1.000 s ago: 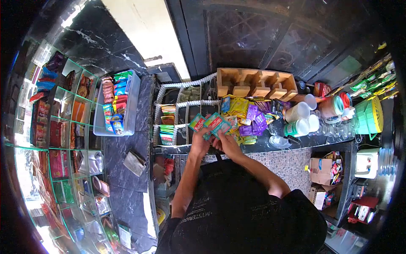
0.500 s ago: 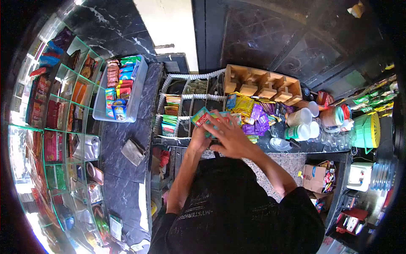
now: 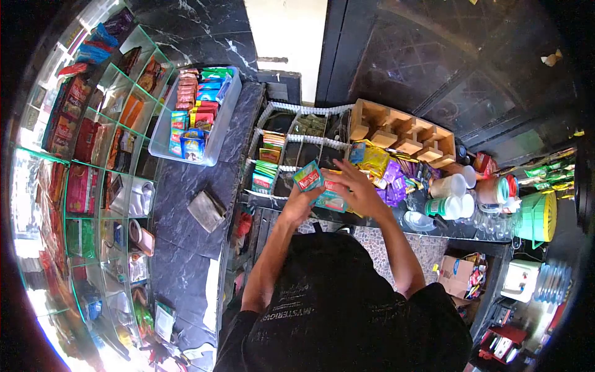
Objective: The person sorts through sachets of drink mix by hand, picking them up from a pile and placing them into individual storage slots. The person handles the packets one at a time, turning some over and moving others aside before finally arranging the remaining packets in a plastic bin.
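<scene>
We'd tag this a small shop: glass display shelves (image 3: pixel 43 154) stocked with packaged goods (image 3: pixel 82 192), plastic bin (image 3: pixel 225 118) of sorted sachets (image 3: pixel 201 113) on a marbled counter (image 3: pixel 178 189), divided rack (image 3: pixel 325 112), packet strips (image 3: pixel 545 168) far right.

The held sachets (image 3: pixel 308 178) are showing teal with red bands and white lettering, while yellow sachets (image 3: pixel 374 160) and purple sachets (image 3: pixel 393 176) are gleaming to their right. Farther off, a rack (image 3: pixel 406 144) is showing honey tan, and at far right a bucket (image 3: pixel 534 218) is pairing green with yellow. The left counter (image 3: pixel 170 248) is displaying pale veins on black, and the near shirt (image 3: pixel 353 310) is carrying pale lettering on black.
</scene>
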`<act>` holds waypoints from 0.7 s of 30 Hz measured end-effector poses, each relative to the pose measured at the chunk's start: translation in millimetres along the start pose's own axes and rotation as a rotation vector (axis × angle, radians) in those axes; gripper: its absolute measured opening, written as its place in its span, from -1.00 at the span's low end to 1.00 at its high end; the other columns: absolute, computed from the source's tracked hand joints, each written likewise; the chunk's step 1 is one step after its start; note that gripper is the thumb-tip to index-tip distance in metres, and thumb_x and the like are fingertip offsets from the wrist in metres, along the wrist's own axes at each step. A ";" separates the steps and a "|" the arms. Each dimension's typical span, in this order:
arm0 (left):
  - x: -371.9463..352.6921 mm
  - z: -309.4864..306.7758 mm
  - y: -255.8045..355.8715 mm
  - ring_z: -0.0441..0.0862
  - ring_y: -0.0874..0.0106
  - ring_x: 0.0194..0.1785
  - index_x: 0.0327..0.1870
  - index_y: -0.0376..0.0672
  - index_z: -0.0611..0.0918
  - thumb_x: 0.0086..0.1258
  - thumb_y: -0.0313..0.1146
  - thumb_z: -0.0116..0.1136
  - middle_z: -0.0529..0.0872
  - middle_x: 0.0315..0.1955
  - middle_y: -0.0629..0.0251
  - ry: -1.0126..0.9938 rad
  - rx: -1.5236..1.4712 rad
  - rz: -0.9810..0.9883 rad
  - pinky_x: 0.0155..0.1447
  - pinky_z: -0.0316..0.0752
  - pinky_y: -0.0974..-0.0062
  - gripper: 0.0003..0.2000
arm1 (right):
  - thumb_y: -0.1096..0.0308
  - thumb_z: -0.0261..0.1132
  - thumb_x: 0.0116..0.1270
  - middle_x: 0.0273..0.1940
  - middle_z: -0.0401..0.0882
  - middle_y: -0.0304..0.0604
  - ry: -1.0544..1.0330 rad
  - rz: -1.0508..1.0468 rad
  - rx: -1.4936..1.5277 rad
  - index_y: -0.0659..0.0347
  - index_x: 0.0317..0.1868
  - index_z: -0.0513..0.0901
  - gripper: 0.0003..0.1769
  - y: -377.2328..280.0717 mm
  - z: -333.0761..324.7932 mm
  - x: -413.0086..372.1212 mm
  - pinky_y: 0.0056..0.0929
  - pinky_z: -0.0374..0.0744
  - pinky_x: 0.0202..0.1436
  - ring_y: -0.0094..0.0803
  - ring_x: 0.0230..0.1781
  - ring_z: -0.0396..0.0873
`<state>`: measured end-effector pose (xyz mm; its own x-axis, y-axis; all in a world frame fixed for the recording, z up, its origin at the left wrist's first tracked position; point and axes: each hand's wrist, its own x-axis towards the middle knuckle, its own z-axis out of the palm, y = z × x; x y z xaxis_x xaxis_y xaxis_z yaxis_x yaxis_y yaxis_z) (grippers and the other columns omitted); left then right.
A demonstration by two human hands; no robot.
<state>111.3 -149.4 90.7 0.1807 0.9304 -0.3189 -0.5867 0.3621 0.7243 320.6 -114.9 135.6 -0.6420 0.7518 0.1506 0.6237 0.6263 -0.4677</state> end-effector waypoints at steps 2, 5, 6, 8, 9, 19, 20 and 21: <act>-6.9 -0.3 8.8 0.62 0.38 0.23 0.35 -0.22 0.52 0.42 -0.57 0.25 0.68 0.17 0.23 -0.029 0.015 -0.038 0.31 0.52 0.33 -0.54 | 0.08 0.24 0.54 0.52 0.32 0.11 0.045 0.375 0.543 0.15 0.39 0.54 -0.47 18.2 13.0 4.5 -0.11 0.25 0.57 0.03 0.55 0.28; -9.1 -14.7 11.1 0.61 0.39 0.23 0.36 -0.23 0.50 0.42 -0.57 0.25 0.67 0.18 0.21 -0.107 0.191 -0.073 0.31 0.51 0.32 -0.53 | 0.11 0.26 0.53 0.42 0.46 0.12 0.262 0.295 0.352 0.25 0.37 0.53 -0.46 -2.3 16.1 11.4 -0.10 0.33 0.53 0.01 0.47 0.40; -8.6 -20.1 10.8 0.61 0.39 0.22 0.37 -0.24 0.49 0.42 -0.57 0.24 0.67 0.18 0.19 -0.168 0.350 -0.071 0.31 0.51 0.32 -0.52 | 0.13 0.28 0.51 0.39 0.49 0.13 0.317 0.197 0.335 0.28 0.36 0.52 -0.45 -19.6 6.4 18.3 -0.11 0.35 0.51 0.03 0.45 0.43; -12.4 -22.5 20.8 0.59 0.40 0.22 0.38 -0.24 0.46 0.41 -0.55 0.26 0.67 0.16 0.18 -0.201 0.504 -0.094 0.31 0.51 0.33 -0.49 | 0.12 0.36 0.45 0.35 0.53 0.14 0.278 0.099 0.434 0.23 0.38 0.52 -0.40 -46.3 -4.0 30.8 -0.11 0.38 0.49 0.09 0.42 0.45; -13.6 -23.6 23.5 0.59 0.41 0.21 0.35 -0.23 0.48 0.41 -0.53 0.28 0.68 0.13 0.19 -0.248 0.575 -0.083 0.30 0.52 0.34 -0.51 | 0.20 0.41 0.40 0.33 0.56 0.11 0.137 0.050 0.438 0.22 0.36 0.55 -0.42 -53.7 -8.4 36.9 -0.15 0.42 0.46 0.02 0.40 0.49; -26.6 -36.0 32.8 0.67 0.55 -0.22 0.27 -0.26 0.48 0.40 -0.44 0.36 0.77 -0.21 0.25 -0.159 0.427 -0.004 -0.14 0.56 0.50 -0.54 | 0.28 0.48 0.34 -0.20 0.77 -0.08 0.144 0.257 0.540 0.29 -0.07 0.74 -0.73 -48.7 18.9 56.2 -0.40 0.63 -0.15 -0.40 -0.21 0.72; -23.1 -45.7 26.7 0.67 0.55 -0.22 0.27 -0.26 0.48 0.40 -0.44 0.36 0.77 -0.21 0.25 -0.154 0.425 0.001 -0.14 0.56 0.50 -0.54 | 0.29 0.46 0.37 -0.22 0.77 -0.13 0.288 0.240 0.547 0.30 -0.06 0.73 -0.73 -39.8 23.4 55.5 -0.49 0.61 -0.19 -0.47 -0.24 0.70; -21.0 -54.8 20.9 0.67 0.54 -0.23 0.27 -0.27 0.49 0.40 -0.44 0.36 0.78 -0.24 0.23 -0.034 0.458 -0.035 -0.16 0.56 0.50 -0.55 | 0.29 0.45 0.39 -0.22 0.76 -0.17 0.371 0.330 0.630 0.31 -0.04 0.73 -0.73 -34.7 23.4 54.0 -0.52 0.60 -0.20 -0.52 -0.24 0.68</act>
<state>51.9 -164.4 79.1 0.2244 0.9157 -0.3333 -0.1722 0.3739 0.9113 253.8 -100.8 139.6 -0.2089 0.9669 0.1467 0.3155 0.2086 -0.9257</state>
